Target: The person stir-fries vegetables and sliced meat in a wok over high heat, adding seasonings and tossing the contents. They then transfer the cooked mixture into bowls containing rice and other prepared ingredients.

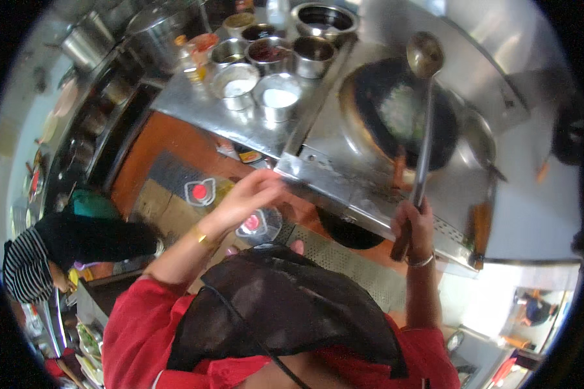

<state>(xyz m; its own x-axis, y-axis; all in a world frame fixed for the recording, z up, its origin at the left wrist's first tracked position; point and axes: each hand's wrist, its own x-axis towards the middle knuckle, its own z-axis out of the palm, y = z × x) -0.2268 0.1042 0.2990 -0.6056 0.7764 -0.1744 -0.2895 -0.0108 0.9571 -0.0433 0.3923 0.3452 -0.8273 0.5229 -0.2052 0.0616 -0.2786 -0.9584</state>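
My right hand [416,226] is closed around the wooden handle of a long metal ladle [424,141]. The ladle's bowl is up over the far side of a dark wok [370,97]. Pale food [403,111], blurred, lies in the wok, whose wooden handle [398,167] points towards me. Beside the front edge of the steel stove [340,189], my left hand [253,197] is stretched out with its fingers loosely extended. Nothing shows in it; blur hides whether the fingertips touch the edge.
Steel pots of seasonings [278,97] and an oil bottle [193,61] crowd the steel counter [214,114]. A metal pan [477,133] sits right of the wok. Containers with red caps [199,191] stand on the floor. Another person [34,265] bends at the left.
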